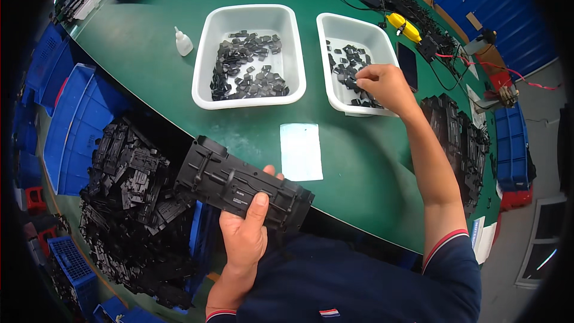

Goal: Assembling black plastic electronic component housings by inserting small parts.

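Note:
My left hand (246, 230) is closed round a long black moulded plastic part (239, 182), thumb on its upper face and fingers behind its far edge. The part lies tilted over the near edge of the green table. Over the right white tub (336, 103) my right hand (382, 87) pinches with thumb and forefinger; what sits between the fingertips is too small to make out. Small black pieces (348, 66) lie scattered in that tub, partly hidden by the hand. The left white tub (246, 105) holds many similar small black pieces (254, 84).
A white sheet (301, 151) lies on the green table (353, 185). A small white bottle (183, 42) stands left of the tubs. Black moulded parts are stacked at right (457, 143) and heaped at lower left (128, 179) by a blue crate (72, 131). A yellow power strip (404, 27) lies behind.

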Demonstrator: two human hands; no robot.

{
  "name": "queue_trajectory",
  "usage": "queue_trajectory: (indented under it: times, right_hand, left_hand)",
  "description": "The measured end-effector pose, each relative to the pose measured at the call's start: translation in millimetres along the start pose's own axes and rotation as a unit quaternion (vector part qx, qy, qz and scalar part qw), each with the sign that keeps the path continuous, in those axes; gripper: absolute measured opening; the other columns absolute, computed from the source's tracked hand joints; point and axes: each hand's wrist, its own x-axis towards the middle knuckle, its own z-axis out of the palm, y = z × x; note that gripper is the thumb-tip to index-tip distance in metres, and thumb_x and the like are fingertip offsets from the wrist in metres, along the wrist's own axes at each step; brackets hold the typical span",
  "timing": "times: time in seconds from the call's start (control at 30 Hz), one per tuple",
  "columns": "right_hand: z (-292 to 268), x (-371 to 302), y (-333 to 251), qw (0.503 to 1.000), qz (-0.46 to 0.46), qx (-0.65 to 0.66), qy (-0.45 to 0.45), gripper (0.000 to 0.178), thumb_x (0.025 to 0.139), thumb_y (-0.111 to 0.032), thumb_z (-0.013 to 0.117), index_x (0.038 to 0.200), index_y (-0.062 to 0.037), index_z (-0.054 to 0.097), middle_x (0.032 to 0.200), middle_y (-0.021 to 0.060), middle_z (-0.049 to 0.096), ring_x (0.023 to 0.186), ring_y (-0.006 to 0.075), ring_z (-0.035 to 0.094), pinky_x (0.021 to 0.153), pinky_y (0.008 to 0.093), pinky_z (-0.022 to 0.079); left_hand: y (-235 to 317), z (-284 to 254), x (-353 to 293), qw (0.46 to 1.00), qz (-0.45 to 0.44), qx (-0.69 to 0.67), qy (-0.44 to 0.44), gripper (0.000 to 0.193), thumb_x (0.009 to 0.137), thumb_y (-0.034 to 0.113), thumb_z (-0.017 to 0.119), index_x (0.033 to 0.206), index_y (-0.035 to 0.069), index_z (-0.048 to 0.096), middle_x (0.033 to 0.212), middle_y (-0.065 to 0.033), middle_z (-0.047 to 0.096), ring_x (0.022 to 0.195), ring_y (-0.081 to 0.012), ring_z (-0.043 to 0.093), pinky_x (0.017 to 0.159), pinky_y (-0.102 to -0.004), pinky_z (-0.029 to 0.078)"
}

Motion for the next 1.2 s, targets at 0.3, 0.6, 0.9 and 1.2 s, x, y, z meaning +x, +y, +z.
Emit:
queue_trajectory:
  times: [0.3, 0.6, 0.9, 1.2]
  right_hand:
    - [22, 16, 3, 1.000, 0.011, -0.026, -0.008, 0.019, 0.072, -0.009, 0.075, 0.088, 0.0011, 0.072, 0.073, 0.0091, 0.067, 0.066, 0.0135, 0.061, 0.063, 0.0278, 0.049]
    - [6, 1, 1, 0.977, 0.079, 0.198, -0.025, 0.018, 0.078, -0.007, 0.068, 0.092, 0.0042, 0.068, 0.069, 0.0047, 0.064, 0.060, 0.0090, 0.056, 0.057, 0.0236, 0.048]
    - [-6, -51, -32, 0.967, -0.012, 0.251, 0.032, 0.015, 0.084, -0.003, 0.066, 0.098, 0.0007, 0.069, 0.076, 0.0023, 0.066, 0.065, 0.0077, 0.058, 0.061, 0.0222, 0.049]
    - [49, -83, -62, 0.944, 0.042, 0.286, -0.161, 0.016, 0.083, -0.002, 0.064, 0.098, 0.0022, 0.067, 0.081, 0.0017, 0.065, 0.069, 0.0059, 0.057, 0.066, 0.0220, 0.049]
  left_hand:
    - [-1, -12, -5, 1.000, -0.006, -0.004, 0.029, 0.030, 0.093, -0.003, 0.052, 0.123, -0.004, 0.051, 0.121, -0.0167, 0.058, 0.120, -0.0293, 0.054, 0.104, -0.0451, 0.044]
    - [-8, -10, -5, 0.998, -0.056, -0.008, 0.004, 0.030, 0.094, 0.000, 0.053, 0.124, -0.005, 0.051, 0.126, -0.0200, 0.056, 0.113, -0.0272, 0.059, 0.099, -0.0392, 0.047]
    - [-15, -9, -5, 0.993, -0.107, -0.040, -0.008, 0.031, 0.094, 0.004, 0.055, 0.123, -0.005, 0.052, 0.124, -0.0165, 0.058, 0.110, -0.0229, 0.060, 0.096, -0.0375, 0.050]
    - [-21, -12, 3, 0.987, -0.156, -0.045, -0.008, 0.036, 0.092, 0.006, 0.057, 0.124, -0.007, 0.047, 0.131, -0.0200, 0.052, 0.109, -0.0264, 0.061, 0.095, -0.0407, 0.051]
